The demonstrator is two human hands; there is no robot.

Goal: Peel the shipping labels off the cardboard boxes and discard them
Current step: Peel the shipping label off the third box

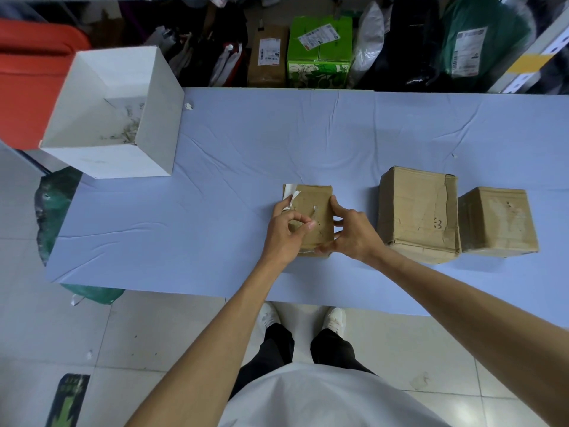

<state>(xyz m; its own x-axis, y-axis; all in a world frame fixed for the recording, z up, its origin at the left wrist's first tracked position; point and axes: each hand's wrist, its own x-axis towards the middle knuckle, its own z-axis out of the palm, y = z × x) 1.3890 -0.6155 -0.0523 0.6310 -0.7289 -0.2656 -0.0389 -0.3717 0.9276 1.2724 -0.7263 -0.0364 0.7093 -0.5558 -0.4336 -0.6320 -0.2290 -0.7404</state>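
Observation:
A small cardboard box [314, 200] sits mid-table on the pale blue cloth. White label remnants [289, 192] curl off its upper left corner, and a small torn strip [314, 211] stands up on its top. My left hand [284, 232] rests on the box's left side, thumb and forefinger pinched together at the top surface; what they pinch is too small to tell. My right hand [351, 231] grips the box's right side and front corner. Two more cardboard boxes stand to the right: a larger one [418, 214] and a smaller one [498, 220], both bare of labels.
An open white box [154, 112] with paper scraps inside stands at the table's far left corner. A scrap [187, 106] lies beside it. Labelled parcels, including a green box [320, 53], are stacked behind the table. A green bag [55, 204] sits under the left end.

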